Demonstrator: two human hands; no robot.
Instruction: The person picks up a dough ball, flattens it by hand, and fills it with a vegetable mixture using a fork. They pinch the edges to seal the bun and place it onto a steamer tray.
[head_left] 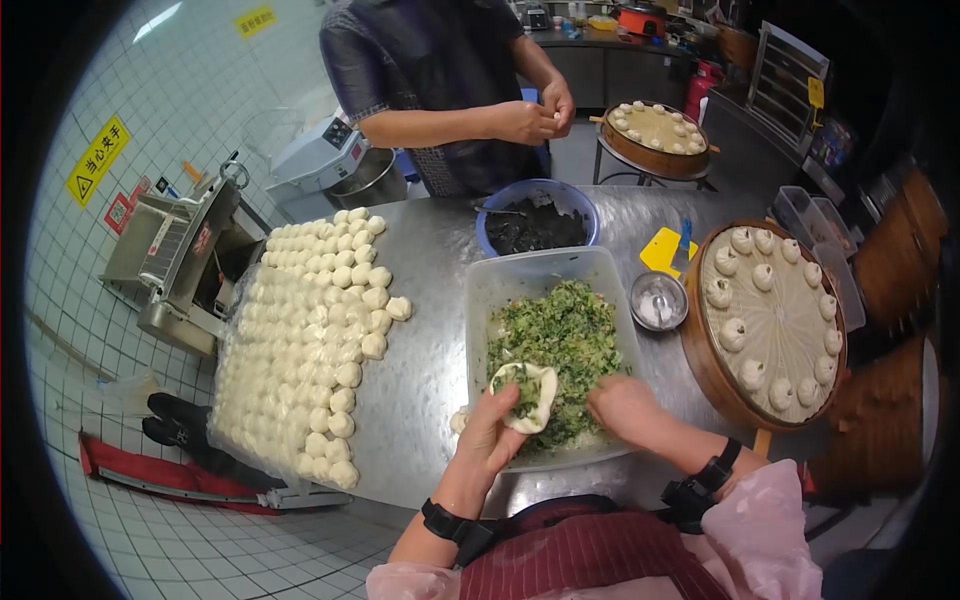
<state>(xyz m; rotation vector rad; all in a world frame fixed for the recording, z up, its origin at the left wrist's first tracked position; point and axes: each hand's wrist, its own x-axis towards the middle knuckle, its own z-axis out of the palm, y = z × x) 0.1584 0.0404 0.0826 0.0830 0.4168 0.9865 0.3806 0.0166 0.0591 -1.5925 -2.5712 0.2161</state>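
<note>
The left hand [487, 428] cradles a dough wrapper [541, 408] over the tub [541, 267]'s near side, while the right hand [626, 406] (grip unclear) meets the filling [560, 320] just right of it.

One head-worn view faces forward and down over the metal table [425, 265].

Beneath both hands, the worktable [425, 320] is surfaced in glossy, scuffed metal. Smooth, translucent plastic is seen in the tub [545, 265] there, filled with rough, moist-looking chopped greens [560, 315]. A smooth, matt dough wrapper [546, 395] is held in the left hand [487, 430]; farther left, matt dough balls [375, 298] are partly covered by shiny clear plastic film [275, 375]. Right of the right hand [625, 405], smooth wood is shown by the steamer [706, 370].
</note>
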